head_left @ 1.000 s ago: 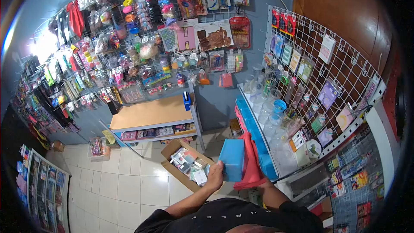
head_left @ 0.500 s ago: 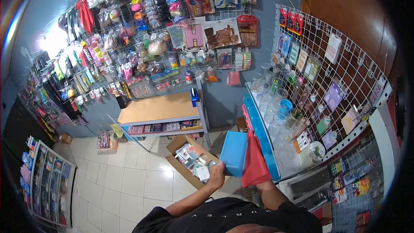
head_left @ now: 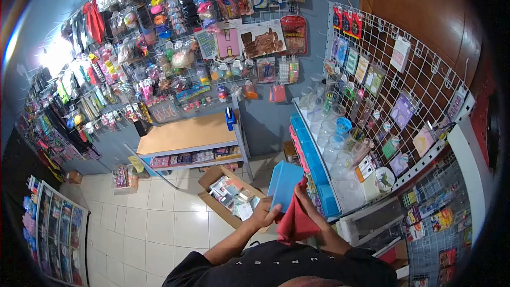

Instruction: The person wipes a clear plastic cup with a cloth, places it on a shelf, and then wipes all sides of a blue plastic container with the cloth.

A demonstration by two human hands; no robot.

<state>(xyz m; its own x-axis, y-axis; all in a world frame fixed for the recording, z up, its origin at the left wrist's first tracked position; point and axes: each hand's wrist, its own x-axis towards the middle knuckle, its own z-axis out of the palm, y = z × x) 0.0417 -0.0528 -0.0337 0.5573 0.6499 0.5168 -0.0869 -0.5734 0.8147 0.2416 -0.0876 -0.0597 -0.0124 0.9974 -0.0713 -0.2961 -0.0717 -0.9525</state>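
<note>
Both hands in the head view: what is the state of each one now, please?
Left hand: holding the blue container.
Right hand: holding the red cloth.

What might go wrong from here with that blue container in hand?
1. The left hand grips the blue container near one end; if it slips, it might fall onto the goods in the open cardboard box.
2. The red cloth hangs loose below the right hand and could snag.
3. A wide swing rightward might knock the clear jars.

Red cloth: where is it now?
Lower centre of the head view: the red cloth is in the right hand, beside the blue container and right of the left hand.
</note>
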